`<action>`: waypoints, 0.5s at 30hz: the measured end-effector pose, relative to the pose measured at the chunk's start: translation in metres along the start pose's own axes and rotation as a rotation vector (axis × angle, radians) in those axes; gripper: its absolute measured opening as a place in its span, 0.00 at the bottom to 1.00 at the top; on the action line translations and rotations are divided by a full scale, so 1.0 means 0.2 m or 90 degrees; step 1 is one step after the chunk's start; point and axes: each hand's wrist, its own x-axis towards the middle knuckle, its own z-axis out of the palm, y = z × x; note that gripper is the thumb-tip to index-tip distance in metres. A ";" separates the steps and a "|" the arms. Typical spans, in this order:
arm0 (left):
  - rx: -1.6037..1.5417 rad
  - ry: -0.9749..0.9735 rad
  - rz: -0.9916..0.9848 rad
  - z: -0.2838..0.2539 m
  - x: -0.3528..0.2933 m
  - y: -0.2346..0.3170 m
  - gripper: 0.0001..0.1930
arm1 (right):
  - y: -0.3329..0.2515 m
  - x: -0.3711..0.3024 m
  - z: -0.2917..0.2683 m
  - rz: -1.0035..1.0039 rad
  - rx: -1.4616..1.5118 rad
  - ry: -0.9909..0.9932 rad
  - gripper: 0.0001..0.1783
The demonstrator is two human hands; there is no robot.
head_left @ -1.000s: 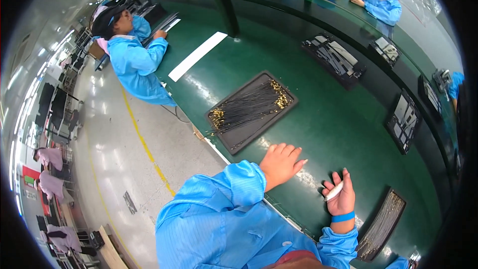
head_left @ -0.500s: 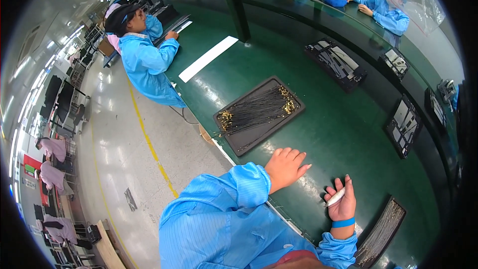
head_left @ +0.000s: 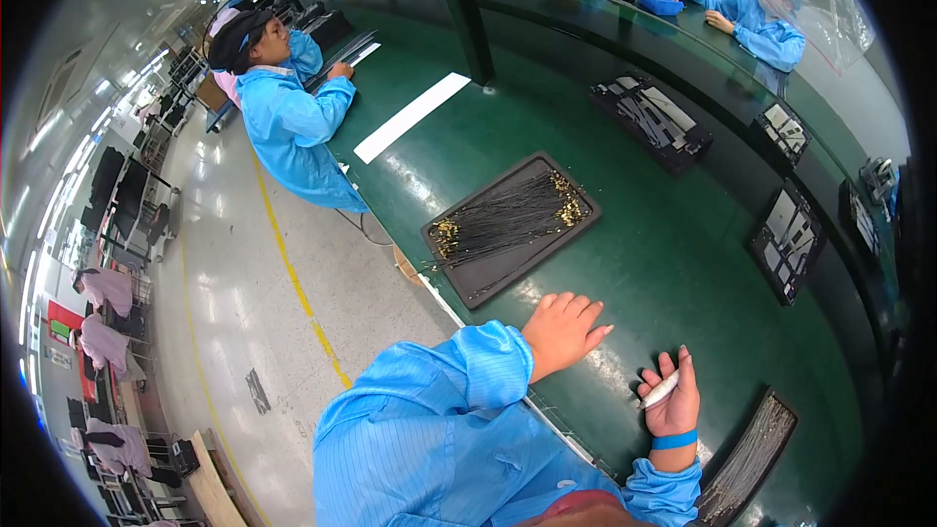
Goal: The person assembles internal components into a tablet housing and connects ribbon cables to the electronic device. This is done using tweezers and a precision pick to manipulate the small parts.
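L hand (head_left: pixel 562 334) is palm-down, apparently empty, nr the cable tray (head_left: pixel 500 279), while R hand (head_left: pixel 672 410) loosely curls round the white stick (head_left: pixel 661 390) over the table (head_left: pixel 683 254), & too slack a grip cd drop it.

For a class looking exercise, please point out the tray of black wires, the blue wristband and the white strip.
Tray of black wires (head_left: pixel 528 260): head view, bare floor near its lower edge.
Blue wristband (head_left: pixel 674 440): head view, middle of the band.
White strip (head_left: pixel 413 118): head view, its middle.

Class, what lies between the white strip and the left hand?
Between the white strip and left hand, the head view shows a dark tray of black wires.
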 end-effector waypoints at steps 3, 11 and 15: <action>-0.001 -0.007 -0.005 0.00 0.01 0.01 0.16 | -0.01 0.00 0.00 -0.001 0.002 -0.002 0.21; -0.003 -0.017 -0.003 -0.01 0.01 0.00 0.17 | -0.04 0.00 0.06 0.013 -0.010 0.027 0.16; 0.002 -0.009 0.005 -0.01 0.01 0.01 0.17 | -0.15 0.12 0.14 -0.036 0.011 0.107 0.11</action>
